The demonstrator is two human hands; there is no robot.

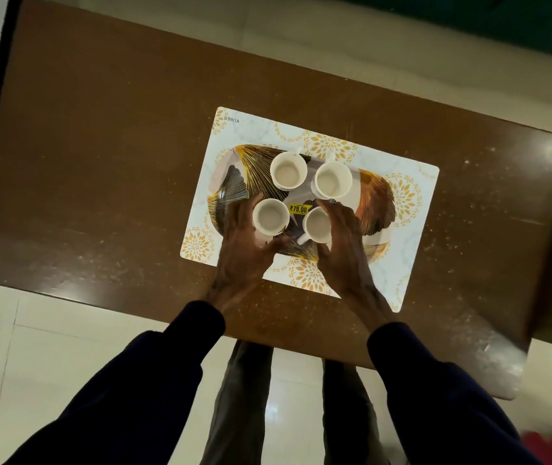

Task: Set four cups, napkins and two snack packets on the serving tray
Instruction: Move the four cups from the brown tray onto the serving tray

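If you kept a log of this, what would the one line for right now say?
cups: four on tray | left hand: at near-left cup | right hand: at near-right cup | napkins, packets: not seen

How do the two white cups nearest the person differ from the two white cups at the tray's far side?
The near white cups each have a hand at them, left hand and right hand; the far white cups stand untouched. The near-right cup's handle shows; the far cups' handles barely show. All four stand upright, look empty, on the leaf-patterned serving tray.
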